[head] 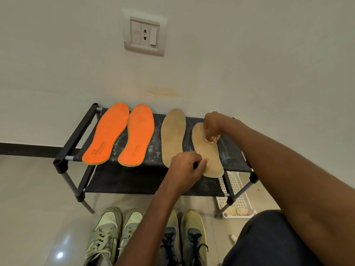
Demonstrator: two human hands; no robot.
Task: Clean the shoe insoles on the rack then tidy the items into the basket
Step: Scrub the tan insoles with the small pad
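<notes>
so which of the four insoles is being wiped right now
The rightmost tan insole: the right hand rubs a small cloth on it, the left hand steadies its heel.

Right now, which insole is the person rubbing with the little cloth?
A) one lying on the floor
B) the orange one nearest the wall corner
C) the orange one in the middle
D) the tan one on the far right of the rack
D: the right hand presses a small cloth onto the rightmost tan insole on the rack, while the left hand holds down its near end.
</notes>
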